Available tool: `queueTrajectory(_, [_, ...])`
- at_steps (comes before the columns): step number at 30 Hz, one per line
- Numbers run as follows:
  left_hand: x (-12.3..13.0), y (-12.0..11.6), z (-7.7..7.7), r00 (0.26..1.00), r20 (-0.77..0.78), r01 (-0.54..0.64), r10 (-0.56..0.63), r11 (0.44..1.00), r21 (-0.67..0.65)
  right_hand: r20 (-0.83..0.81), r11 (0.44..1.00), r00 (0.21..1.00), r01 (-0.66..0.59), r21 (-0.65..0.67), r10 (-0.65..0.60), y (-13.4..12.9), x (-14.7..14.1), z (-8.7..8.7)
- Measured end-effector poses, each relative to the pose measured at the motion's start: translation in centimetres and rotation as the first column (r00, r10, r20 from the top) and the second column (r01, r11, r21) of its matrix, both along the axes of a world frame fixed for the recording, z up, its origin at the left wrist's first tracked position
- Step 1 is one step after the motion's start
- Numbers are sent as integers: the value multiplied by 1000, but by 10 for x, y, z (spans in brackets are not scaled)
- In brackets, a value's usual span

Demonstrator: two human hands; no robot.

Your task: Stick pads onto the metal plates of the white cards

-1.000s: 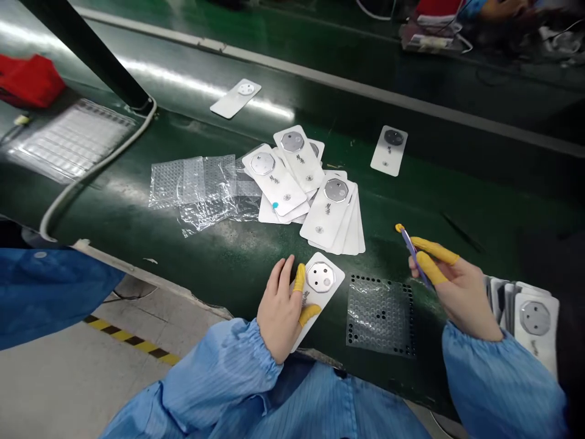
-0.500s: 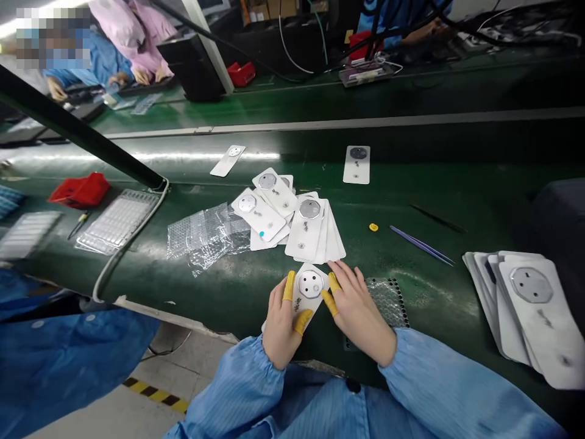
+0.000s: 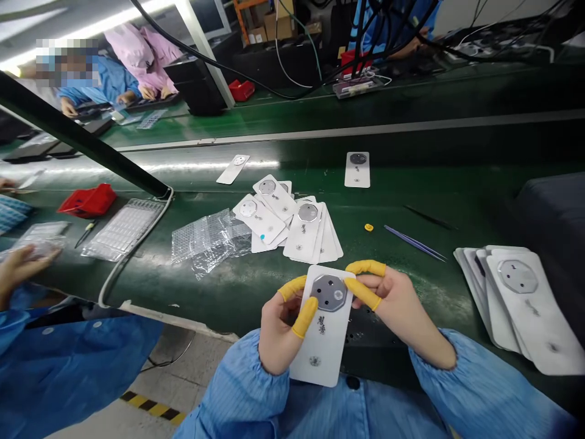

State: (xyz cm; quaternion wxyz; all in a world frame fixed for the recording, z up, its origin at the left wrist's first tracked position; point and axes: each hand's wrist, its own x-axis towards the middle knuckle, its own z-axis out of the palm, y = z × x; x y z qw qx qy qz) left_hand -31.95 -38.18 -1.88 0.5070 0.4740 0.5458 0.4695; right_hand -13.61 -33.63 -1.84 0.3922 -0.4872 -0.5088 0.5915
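Observation:
A white phone back cover (image 3: pixel 322 347) with a grey octagonal camera plate is lifted off the bench and tilted toward me. Yellow finger cots cover the thumb and index finger of each hand. My left hand (image 3: pixel 283 329) is closed on the cover's left edge, its thumb on the front beside the camera plate. At the top right corner, my right hand (image 3: pixel 388 299) pinches the same cover between thumb and index finger. Beyond my hands lies a fanned pile of similar white covers (image 3: pixel 304 238), with clear bubble bags (image 3: pixel 201 238) to its left.
Purple tweezers (image 3: pixel 414 242), dark tweezers (image 3: pixel 429 217) and a yellow finger cot (image 3: pixel 368 227) lie to the right. A stack of covers (image 3: pixel 534 317) stands at far right. Left are a red bin (image 3: pixel 88 200), clear trays (image 3: pixel 125 228), a slanted post (image 3: pixel 91 140) and a co-worker's hand (image 3: pixel 22 265).
The cover has come up off the bench toward me, and its camera plate now looks darker. My right hand has moved to its top right corner. A co-worker's hand has appeared at left.

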Motion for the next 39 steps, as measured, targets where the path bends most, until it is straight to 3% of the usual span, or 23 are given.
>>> queueTrajectory(3, [18, 9, 10, 993, 89, 76, -71, 996, -49, -18, 995, 995, 94, -28, -95, -11, 22, 17])
queueTrajectory(5, [29, 15, 8, 981, 148, 135, -122, 988, -75, -36, 988, 987, 154, -19, -154, -24, 29, 17])
queueTrajectory(10, [66, 23, -7, 930, 267, 302, -253, 939, -162, -245, 973, 942, 222, -57, -229, -60, 34, -11])
queueTrajectory(12, [81, 20, -10, 913, 247, 368, -324, 916, -160, -246, 958, 926, 279, -59, -285, -69, 49, -16])
queueTrajectory(15, [86, 11, -7, 879, 101, 472, -467, 881, -38, 20, 911, 912, 408, 59, -409, -66, 105, -7])
queueTrajectory(17, [75, 10, 0, 859, -106, 511, -501, 854, 101, 282, 889, 845, 408, 208, -454, -52, 156, 4])
queueTrajectory(18, [67, 13, 5, 846, -229, 522, -482, 836, 169, 408, 896, 800, 367, 250, -441, -43, 181, 8])
queueTrajectory(20, [50, 26, 17, 802, -459, 535, -382, 802, 266, 661, 900, 618, 215, 380, -426, -25, 223, 11])
queueTrajectory(23, [38, 66, 36, 714, -660, 523, -234, 805, 280, 713, 846, 476, 149, 512, -515, -6, 254, -1])
queueTrajectory(26, [51, 128, 46, 619, -747, 473, -245, 875, 105, 727, 792, 362, 56, 608, -584, -3, 249, -23])
queueTrajectory(28, [72, 178, 43, 596, -773, 401, -218, 915, 51, 754, 781, 314, -58, 622, -577, -12, 230, -33])
queueTrajectory(32, [134, 258, 24, 551, -820, 268, -155, 964, -2, 742, 751, 452, -206, 627, -495, -38, 163, -39])
queueTrajectory(34, [164, 276, 19, 544, -830, 216, -123, 976, -4, 704, 717, 542, -243, 653, -458, -46, 129, -46])
queueTrajectory(35, [176, 281, 19, 547, -829, 198, -118, 980, -8, 733, 735, 559, -292, 612, -388, -48, 116, -54])
queueTrajectory(37, [188, 287, 21, 562, -820, 173, -112, 985, -16, 690, 661, 593, -325, 677, -415, -50, 101, -77])
queueTrajectory(39, [188, 292, 24, 585, -804, 150, -108, 988, -24, 639, 642, 612, -261, 720, -467, -45, 96, -105])
